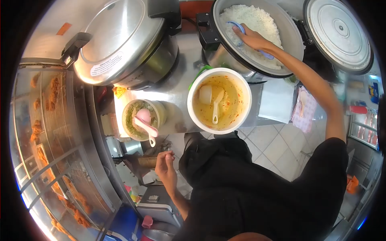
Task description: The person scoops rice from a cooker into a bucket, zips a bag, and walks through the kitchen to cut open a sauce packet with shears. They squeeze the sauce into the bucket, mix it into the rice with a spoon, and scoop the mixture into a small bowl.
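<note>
My right hand point(254, 39) reaches into an open rice cooker point(292, 44) and is closed around a blue scoop point(266, 54), over white rice point(257, 18). In front of the cooker stands a white bucket point(248, 100) of yellow liquid with red flecks, holding a ladle point(217, 108) and a pale cup. My left hand point(165, 160) hangs below the counter edge with its fingers curled and nothing visible in them. Nearest to it is a tub point(161, 114) of green contents with a pink ladle point(145, 125) on top.
A closed cooker point(116, 36) stands at the left back. At the far left, a glass display case point(56, 152) holds fried pieces. The open cooker's lid point(341, 34) is at the right back. White sheets point(277, 100) and pink patterned paper point(304, 110) lie right of the bucket.
</note>
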The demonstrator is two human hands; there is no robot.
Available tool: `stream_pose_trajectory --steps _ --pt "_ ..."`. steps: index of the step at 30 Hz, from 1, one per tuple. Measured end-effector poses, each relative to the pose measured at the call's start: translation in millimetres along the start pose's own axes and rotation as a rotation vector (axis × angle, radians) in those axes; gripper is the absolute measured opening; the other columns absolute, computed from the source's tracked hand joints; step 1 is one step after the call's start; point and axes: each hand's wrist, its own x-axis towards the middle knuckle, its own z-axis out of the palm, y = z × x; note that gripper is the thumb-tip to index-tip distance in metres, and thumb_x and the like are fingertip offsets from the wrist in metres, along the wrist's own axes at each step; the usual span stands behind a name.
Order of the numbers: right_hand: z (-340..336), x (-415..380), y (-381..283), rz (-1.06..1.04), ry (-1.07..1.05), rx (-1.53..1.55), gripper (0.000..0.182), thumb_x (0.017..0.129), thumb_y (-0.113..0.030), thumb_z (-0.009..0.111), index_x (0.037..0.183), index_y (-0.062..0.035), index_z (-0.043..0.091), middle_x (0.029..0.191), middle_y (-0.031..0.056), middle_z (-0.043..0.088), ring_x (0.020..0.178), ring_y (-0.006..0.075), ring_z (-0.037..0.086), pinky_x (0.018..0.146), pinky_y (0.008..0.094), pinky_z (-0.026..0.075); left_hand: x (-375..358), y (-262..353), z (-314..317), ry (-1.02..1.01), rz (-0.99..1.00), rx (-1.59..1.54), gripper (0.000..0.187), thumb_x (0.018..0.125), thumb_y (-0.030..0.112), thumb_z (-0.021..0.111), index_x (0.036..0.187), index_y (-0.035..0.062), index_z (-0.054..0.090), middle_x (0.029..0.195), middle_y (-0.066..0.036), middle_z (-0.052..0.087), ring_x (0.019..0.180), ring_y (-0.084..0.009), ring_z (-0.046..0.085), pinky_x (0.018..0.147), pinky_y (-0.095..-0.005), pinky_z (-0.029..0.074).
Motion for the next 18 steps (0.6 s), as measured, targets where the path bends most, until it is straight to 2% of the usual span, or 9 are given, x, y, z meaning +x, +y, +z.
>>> stream_pose_trajectory --steps 2,3,5,9,12,14,15,17,18 --pt "-1.5 -3.8 -1.5 -0.120 0.034 -0.183 0.072 0.096 -0.067 0.032 0.144 -0.0137 0.037 0.097 0.0166 0.065 0.075 0.0266 0.065 0.059 0.0395 0.049 3.0 -2.4 0.8 -0.030 0.008 -0.010 0.017 0.099 0.012 0.054 0.100 -0.0024 0.062 0.091 -0.005 0.060 0.080 -0.0108 0.054 0.076 -0.0241 0.044" --pt "-6.3 -6.8 -3.1 -0.112 0.046 -0.182 0.072 0.096 -0.067 0.032 0.144 -0.0137 0.037 0.097 0.0166 0.065 0.075 0.0266 0.065 0.059 0.0395 0.049 5.2 -1.7 1.8 -0.051 0.003 -0.013 0.016 0.099 0.012 0.054 0.100 -0.0024 0.062 0.091 -0.005 0.060 0.081 -0.0107 0.054 0.076 -0.0240 0.044" --pt "-15.5 -14.5 -4.2 -0.294 0.052 -0.235 0.072 0.096 -0.068 0.033 0.139 -0.0118 0.041 0.101 0.0195 0.065 0.078 0.0317 0.065 0.070 0.0447 0.049 10.5 6.3 6.4 -0.075 -0.009 -0.005 0.016 0.099 0.012 0.055 0.100 -0.0024 0.062 0.090 -0.005 0.059 0.081 -0.0102 0.054 0.076 -0.0241 0.044" --pt "0.8 -18.9 -12.6 -0.203 0.084 -0.338 0.074 0.093 -0.072 0.035 0.135 -0.0114 0.045 0.103 0.0223 0.066 0.082 0.0347 0.067 0.076 0.0456 0.050 20.2 10.2 15.6 -0.102 0.040 -0.066 0.016 0.099 0.012 0.055 0.100 -0.0022 0.062 0.087 -0.004 0.059 0.080 -0.0101 0.053 0.076 -0.0235 0.044" --pt "-8.2 -18.7 -11.8 -0.250 0.041 -0.203 0.075 0.092 -0.072 0.035 0.133 -0.0097 0.046 0.094 0.0171 0.066 0.074 0.0299 0.066 0.064 0.0413 0.050 30.2 10.6 14.1 -0.144 0.075 -0.021 0.017 0.099 0.013 0.056 0.101 -0.0022 0.062 0.086 -0.004 0.059 0.080 -0.0102 0.054 0.075 -0.0230 0.043" --pt "-22.3 -37.9 -23.1 -0.132 -0.132 -0.070 0.077 0.092 -0.073 0.034 0.132 -0.0077 0.045 0.083 0.0119 0.062 0.057 0.0201 0.059 0.049 0.0346 0.045 35.6 16.0 13.7 -0.158 0.131 0.044 0.018 0.099 0.015 0.057 0.101 -0.0021 0.062 0.086 -0.003 0.059 0.079 -0.0099 0.053 0.074 -0.0229 0.043" --pt "-23.4 -39.7 -20.6 -0.133 -0.124 -0.062 0.077 0.092 -0.073 0.034 0.132 -0.0077 0.045 0.083 0.0119 0.062 0.057 0.0201 0.059 0.049 0.0346 0.045 36.5 23.0 14.6 -0.167 0.124 0.049 0.019 0.099 0.016 0.056 0.101 -0.0022 0.062 0.086 -0.003 0.059 0.080 -0.0098 0.054 0.074 -0.0230 0.044" --pt "-27.5 -44.6 -6.5 -0.054 -0.218 0.117 0.074 0.092 -0.074 0.034 0.113 -0.0069 0.054 0.058 0.0022 0.047 0.040 0.0080 0.040 0.039 0.0288 0.033 42.0 24.8 16.2 -0.169 0.125 0.067 0.020 0.100 0.018 0.056 0.101 -0.0019 0.062 0.088 -0.003 0.059 0.081 -0.0091 0.054 0.073 -0.0227 0.044" --pt "-30.6 -44.0 3.2 -0.047 -0.213 0.122 0.074 0.092 -0.074 0.034 0.113 -0.0069 0.054 0.058 0.0022 0.047 0.040 0.0080 0.040 0.039 0.0288 0.033 45.8 22.8 16.8 -0.179 0.126 0.070 0.020 0.100 0.018 0.056 0.101 -0.0019 0.062 0.088 -0.003 0.059 0.081 -0.0091 0.054 0.073 -0.0227 0.044"
